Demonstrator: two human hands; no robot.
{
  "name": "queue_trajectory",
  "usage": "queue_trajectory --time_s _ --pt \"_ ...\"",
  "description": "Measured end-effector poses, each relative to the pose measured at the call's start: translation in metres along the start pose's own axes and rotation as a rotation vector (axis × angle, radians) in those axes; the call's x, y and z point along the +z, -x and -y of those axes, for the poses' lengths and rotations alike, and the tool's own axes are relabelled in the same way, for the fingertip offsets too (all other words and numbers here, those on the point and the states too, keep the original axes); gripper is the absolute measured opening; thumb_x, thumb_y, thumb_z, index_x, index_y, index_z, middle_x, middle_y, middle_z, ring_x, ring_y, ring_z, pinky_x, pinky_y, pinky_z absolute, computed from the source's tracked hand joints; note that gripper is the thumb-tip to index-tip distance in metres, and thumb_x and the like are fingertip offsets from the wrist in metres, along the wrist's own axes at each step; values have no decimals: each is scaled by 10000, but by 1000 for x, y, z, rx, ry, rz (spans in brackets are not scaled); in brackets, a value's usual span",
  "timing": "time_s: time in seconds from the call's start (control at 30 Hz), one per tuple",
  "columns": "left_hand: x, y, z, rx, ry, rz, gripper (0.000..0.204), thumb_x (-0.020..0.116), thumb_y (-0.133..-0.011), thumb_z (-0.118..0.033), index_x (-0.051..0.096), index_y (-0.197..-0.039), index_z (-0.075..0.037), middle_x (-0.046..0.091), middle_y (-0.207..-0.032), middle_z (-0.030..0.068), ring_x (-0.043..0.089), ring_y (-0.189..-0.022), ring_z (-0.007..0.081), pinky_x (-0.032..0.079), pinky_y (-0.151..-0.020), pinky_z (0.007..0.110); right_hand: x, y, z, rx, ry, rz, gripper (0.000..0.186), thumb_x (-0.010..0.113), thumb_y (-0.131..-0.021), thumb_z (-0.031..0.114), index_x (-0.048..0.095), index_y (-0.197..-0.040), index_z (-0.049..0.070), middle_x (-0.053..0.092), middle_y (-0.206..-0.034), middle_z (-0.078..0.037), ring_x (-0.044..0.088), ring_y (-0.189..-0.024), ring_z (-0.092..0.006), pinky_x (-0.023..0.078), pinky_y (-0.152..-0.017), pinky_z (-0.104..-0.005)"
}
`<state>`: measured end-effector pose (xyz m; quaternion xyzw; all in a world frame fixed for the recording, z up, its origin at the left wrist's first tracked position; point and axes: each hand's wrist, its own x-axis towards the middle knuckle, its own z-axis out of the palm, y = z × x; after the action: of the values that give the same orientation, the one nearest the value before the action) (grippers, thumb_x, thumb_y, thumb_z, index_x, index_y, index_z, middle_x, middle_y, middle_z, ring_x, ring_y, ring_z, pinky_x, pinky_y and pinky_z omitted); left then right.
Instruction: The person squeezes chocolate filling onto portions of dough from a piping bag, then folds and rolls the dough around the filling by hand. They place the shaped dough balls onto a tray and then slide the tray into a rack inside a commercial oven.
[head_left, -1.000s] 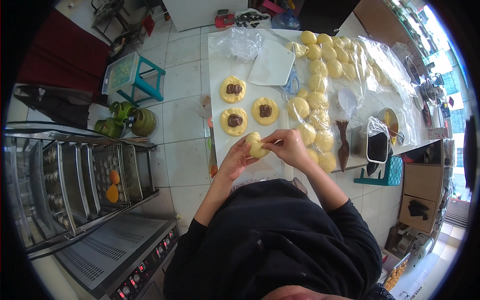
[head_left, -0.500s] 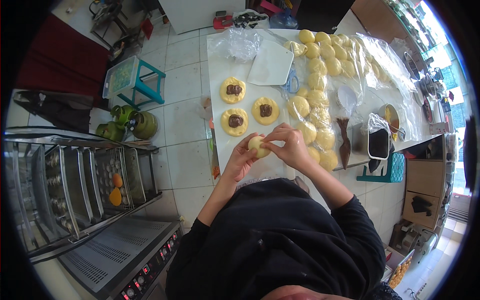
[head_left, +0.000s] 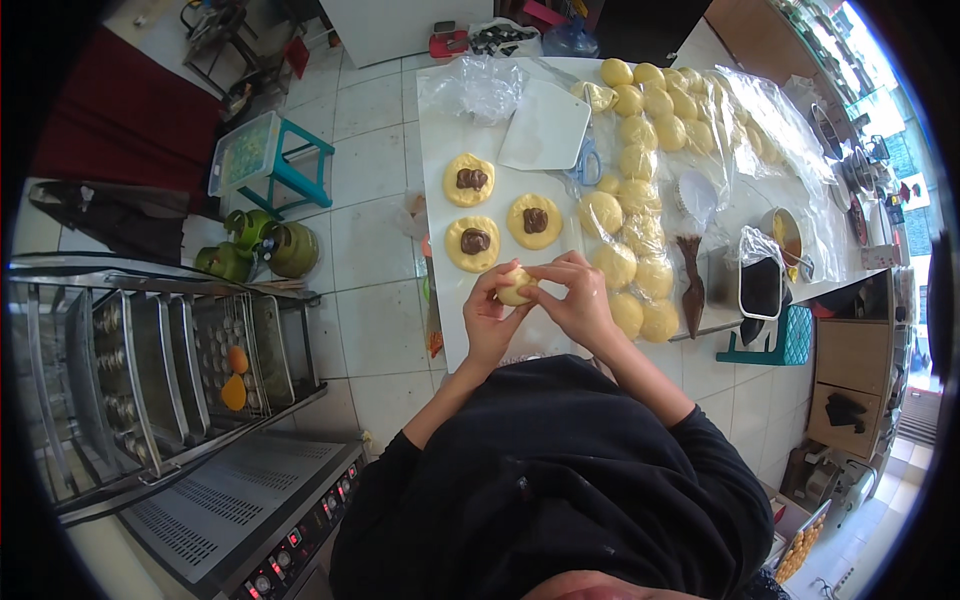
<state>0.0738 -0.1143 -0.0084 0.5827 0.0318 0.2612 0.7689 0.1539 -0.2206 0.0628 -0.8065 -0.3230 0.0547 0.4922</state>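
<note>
Between my two hands, above the near edge of the table, is a pale yellow dough ball (head_left: 516, 288). My left hand (head_left: 488, 312) cups it from the left, fingers curled round it. From the right, my right hand (head_left: 572, 292) pinches its edge with thumb and fingertips. Just beyond lie three flattened dough rounds, each topped with dark brown filling: a near left round (head_left: 472, 262), a far left round (head_left: 462, 197) and a right round (head_left: 535, 240). Rows of dough balls (head_left: 614, 265), partly under clear plastic sheet, run along the right side of my hands.
A white board (head_left: 545, 125), blue scissors (head_left: 589, 162) and crumpled plastic (head_left: 475, 88) lie at the table's far side. To the right are a brown-filled piping bag (head_left: 692, 290) and a metal container (head_left: 758, 290). A tray rack (head_left: 160, 370) and an oven (head_left: 250, 500) stand left.
My right hand's fingers have closed further over the dough ball, which is now more covered and pinched in. My left hand has shifted slightly right and turned more upright around it.
</note>
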Motion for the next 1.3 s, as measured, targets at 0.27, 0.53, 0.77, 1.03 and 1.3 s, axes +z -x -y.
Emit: queue_trajectory --time_s 0.27,0.53,0.77,1.03,1.3 --pt "-10 -7 -11 -624 710 46 458 493 -835 -237 332 -1216 -41 440 -1159 102 468 -1048 181 417 -877 306 -9 -8 6 -214 144 -143 161 673 -615 97 647 -764 43 611 -679 -71 516 -670 -209 436 -640 -309" --pt "-12 3 1 -449 631 -5 398 546 -797 -120 399 -1162 -59 426 -1188 112 461 -1055 184 415 -879 310 -7 -3 8 -95 57 -38 147 658 -609 35 649 -755 48 603 -663 -63 526 -660 -192 440 -591 -293" --pt "5 -5 -18 -368 722 -79 467 527 -810 -145 327 -1225 -71 410 -1204 104 435 -1088 209 389 -910 329 -1 -2 -3 -146 43 3 150 659 -609 37 648 -759 49 612 -712 -63 524 -684 -196 440 -618 -291" --pt "-14 1 -7 -663 778 126 512 575 -780 -190 336 -1218 -76 419 -1189 93 474 -1045 198 428 -881 333 -17 -5 -3 36 73 213 170 677 -605 73 649 -771 58 607 -700 -67 529 -708 -214 434 -617 -304" --pt "-9 5 1 -481 704 -67 475 629 -692 6 435 -1114 -95 420 -1190 95 450 -1067 186 424 -882 302 -5 -1 -3 -119 120 32 163 674 -608 94 646 -764 54 599 -662 -42 503 -687 -205 392 -695 -312"
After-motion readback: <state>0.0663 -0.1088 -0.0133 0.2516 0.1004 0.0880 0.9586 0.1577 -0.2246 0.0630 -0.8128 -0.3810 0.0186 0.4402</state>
